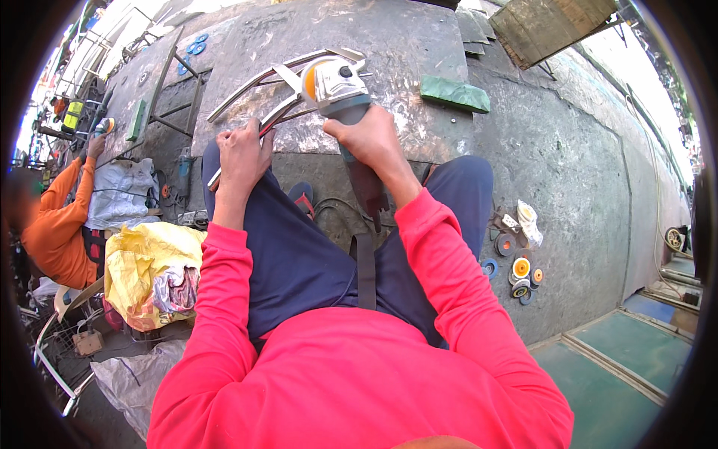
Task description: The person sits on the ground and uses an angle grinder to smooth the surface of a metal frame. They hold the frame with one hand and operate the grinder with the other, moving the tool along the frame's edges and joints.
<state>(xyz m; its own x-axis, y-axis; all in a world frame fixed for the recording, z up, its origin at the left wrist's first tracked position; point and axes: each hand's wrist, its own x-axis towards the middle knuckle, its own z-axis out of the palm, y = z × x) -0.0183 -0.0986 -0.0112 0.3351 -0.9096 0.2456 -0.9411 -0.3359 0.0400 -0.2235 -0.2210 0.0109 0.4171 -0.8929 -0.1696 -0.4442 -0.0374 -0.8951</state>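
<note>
My right hand (374,140) is wrapped round an angle grinder (345,107) with a dark body and a silver head. Its orange and white disc (310,82) is at a bar of a metal frame (248,93); whether they touch I cannot tell. The frame is made of thin, curved, shiny bars and lies on a scuffed metal sheet (404,45). With fingers closed round the frame's near bar, my left hand (244,161) is above my left knee. The grinder's rear end points down between my legs.
A green block (455,93) lies on the sheet's right side. Several grinding discs (521,268) are on the floor at right. A co-worker in orange (63,224) sits at left, behind a yellow sack (142,262). A dark cable (333,203) runs between my legs.
</note>
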